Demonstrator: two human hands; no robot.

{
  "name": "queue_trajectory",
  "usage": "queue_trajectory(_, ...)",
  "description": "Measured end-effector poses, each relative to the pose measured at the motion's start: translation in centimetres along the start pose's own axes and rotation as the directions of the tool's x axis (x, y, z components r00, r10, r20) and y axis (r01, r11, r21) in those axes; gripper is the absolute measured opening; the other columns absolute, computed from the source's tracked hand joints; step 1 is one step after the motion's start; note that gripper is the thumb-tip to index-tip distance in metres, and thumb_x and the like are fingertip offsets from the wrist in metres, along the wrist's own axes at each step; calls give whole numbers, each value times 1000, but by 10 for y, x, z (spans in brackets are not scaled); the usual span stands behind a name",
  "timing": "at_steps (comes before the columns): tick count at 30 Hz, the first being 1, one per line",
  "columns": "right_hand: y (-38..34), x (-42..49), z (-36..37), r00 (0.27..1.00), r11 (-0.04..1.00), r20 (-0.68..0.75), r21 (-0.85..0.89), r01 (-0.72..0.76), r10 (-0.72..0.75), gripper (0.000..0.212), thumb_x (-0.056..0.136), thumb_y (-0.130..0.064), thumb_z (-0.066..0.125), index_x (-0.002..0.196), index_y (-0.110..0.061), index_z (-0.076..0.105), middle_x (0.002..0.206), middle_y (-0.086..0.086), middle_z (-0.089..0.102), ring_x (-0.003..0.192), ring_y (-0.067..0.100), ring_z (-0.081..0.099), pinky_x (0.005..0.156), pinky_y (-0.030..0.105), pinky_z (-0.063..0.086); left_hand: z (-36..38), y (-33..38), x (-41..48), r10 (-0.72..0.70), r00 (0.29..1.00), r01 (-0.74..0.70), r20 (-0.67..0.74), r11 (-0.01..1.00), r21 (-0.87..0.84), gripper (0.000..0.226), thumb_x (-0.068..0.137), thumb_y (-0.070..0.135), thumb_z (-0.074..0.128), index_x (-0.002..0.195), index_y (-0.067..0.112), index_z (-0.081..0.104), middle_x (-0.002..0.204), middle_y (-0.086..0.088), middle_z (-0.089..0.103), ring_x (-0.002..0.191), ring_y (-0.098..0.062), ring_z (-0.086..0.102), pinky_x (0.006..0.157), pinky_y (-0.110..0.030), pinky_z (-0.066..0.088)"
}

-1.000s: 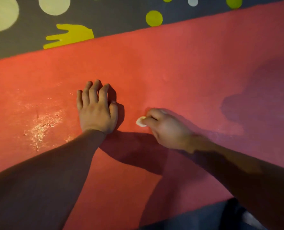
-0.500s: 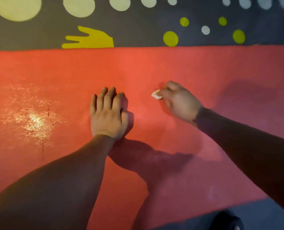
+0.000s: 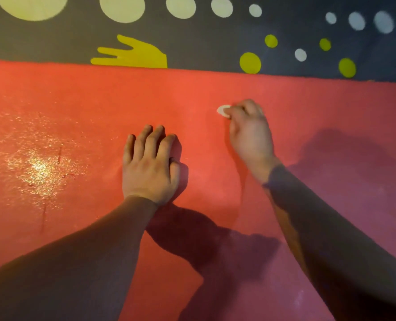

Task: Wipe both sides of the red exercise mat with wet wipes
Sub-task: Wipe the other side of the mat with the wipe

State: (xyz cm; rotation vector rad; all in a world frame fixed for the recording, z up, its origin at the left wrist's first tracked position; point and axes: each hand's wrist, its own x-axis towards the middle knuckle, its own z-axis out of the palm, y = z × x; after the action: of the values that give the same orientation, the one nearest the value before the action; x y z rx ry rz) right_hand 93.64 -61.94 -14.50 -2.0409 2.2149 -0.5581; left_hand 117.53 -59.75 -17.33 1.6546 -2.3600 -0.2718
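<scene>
Your left hand [image 3: 149, 167] presses flat at centre on the red mat [image 3: 215, 93] spanning the frame; your right hand [image 3: 248, 133] pinches a balled wipe [image 3: 223, 110], upper right; so small, it may skip patches

I see only a small white tip of the wipe [image 3: 223, 110] past the curled fingers of the right hand [image 3: 250, 133]; the rest is buried in the grip, so I cannot tell how it is folded. The mat [image 3: 192, 93] runs out of my view at the left, right and bottom, and the left hand [image 3: 149, 165] covers a patch of it. The mat's far edge cuts off the yellow hand shape [image 3: 132, 54] on the floor [image 3: 215, 42].
</scene>
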Motion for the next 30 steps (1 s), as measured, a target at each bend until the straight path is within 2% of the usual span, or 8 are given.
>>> queue_trajectory(2,0,26,5,971,973,-67,7,-229,229,36,80,-4,48,103,-14,75,100,14,63,89,40,62,82,46,54,-1,1,1,-5,1000,5,5,1000,-2,56,87,36,46,140,19,57,155,-6,47,150,-29,33,124,-53,17)
queue_trajectory(4,-22,24,10,971,972,-39,17,-234,234,37,78,-3,48,103,-11,74,100,15,63,89,40,62,81,43,53,-2,2,1,-9,1000,9,16,1000,-8,56,87,35,47,140,20,57,155,-6,47,150,-29,32,124,-53,17)
queue_trajectory(11,-45,-51,-9,929,951,220,154,269,-299,27,88,-4,56,109,-12,71,102,8,62,94,31,60,85,41,52,-3,2,1,-9,1000,9,24,1000,5,54,87,36,45,137,18,58,154,-7,47,150,-30,33,123,-54,19)
queue_trajectory(14,-1,-3,-4,997,999,51,8,51,-51,32,86,-5,50,108,-14,71,103,11,61,92,36,62,83,45,54,-3,3,1,-18,999,18,30,1000,0,55,86,36,44,137,19,58,154,-7,47,150,-30,33,123,-54,18)
queue_trajectory(18,5,53,7,917,920,-75,3,-392,391,38,84,-14,42,108,-13,71,109,15,61,91,40,63,82,43,53,-1,1,2,-13,1000,12,19,1000,7,54,85,34,49,137,19,59,154,-6,48,150,-29,34,123,-53,19)
queue_trajectory(21,-44,39,20,990,989,54,51,-135,133,36,83,-9,49,110,-15,72,106,13,62,90,37,63,78,41,54,-1,-1,3,-3,1000,3,17,1000,4,54,85,34,51,136,19,59,153,-6,49,149,-30,35,123,-53,19)
queue_trajectory(25,-40,16,12,944,958,205,181,222,-258,29,87,-4,53,109,-11,71,99,13,62,89,37,63,80,44,55,-2,-1,2,0,1000,0,9,1000,-2,54,85,34,50,135,19,60,152,-7,49,149,-30,35,123,-53,20)
queue_trajectory(30,6,75,14,974,973,-1,-51,-227,227,37,85,-13,41,109,-11,69,107,17,62,95,40,61,82,45,53,-1,0,3,-8,1000,8,29,1000,-2,55,85,37,46,135,18,59,153,-6,48,149,-29,34,123,-54,20)
